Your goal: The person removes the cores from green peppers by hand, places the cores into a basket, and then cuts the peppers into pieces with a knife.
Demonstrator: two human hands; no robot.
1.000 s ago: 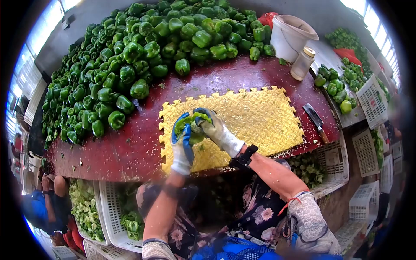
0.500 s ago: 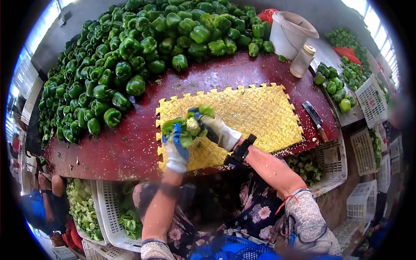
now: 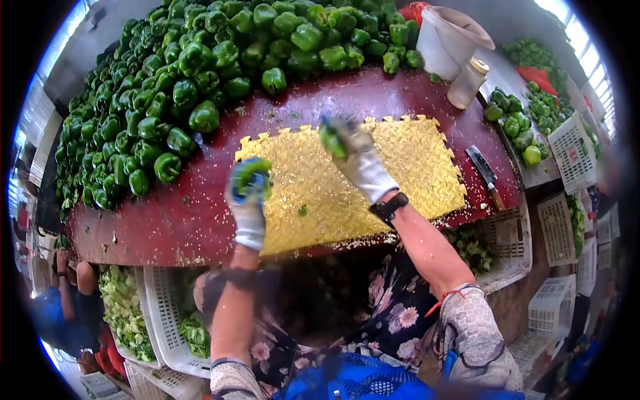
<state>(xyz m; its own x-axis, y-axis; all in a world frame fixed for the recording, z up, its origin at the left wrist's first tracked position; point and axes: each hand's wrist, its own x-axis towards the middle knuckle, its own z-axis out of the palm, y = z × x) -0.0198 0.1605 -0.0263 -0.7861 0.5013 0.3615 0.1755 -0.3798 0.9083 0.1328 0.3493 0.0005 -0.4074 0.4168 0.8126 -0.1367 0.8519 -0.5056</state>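
Note:
My left hand [image 3: 247, 203], in a white and blue glove, grips a piece of green bell pepper [image 3: 256, 175] above the left edge of the yellow foam mat [image 3: 307, 217]. Farther up the mat, my right hand [image 3: 360, 157] is closed on another green pepper piece [image 3: 333, 140]; its fingers are blurred by motion. Pale seeds and a small green scrap [image 3: 303, 211] lie on the mat. The pale seed core is not visible now. To the mat's right lies a knife [image 3: 483, 168] with a wooden handle.
A large heap of green peppers [image 3: 153, 127] covers the red table's [image 3: 143, 233] back left. A white bucket [image 3: 445, 47] and a jar [image 3: 467, 85] stand at the back right. Crates [image 3: 170, 313] below the edge hold pepper scraps. Another person [image 3: 67, 300] is at far left.
The opened pepper with its seed core was between both hands; now the hands are apart, each with a green piece. My right hand went up and right, my left slightly up and left.

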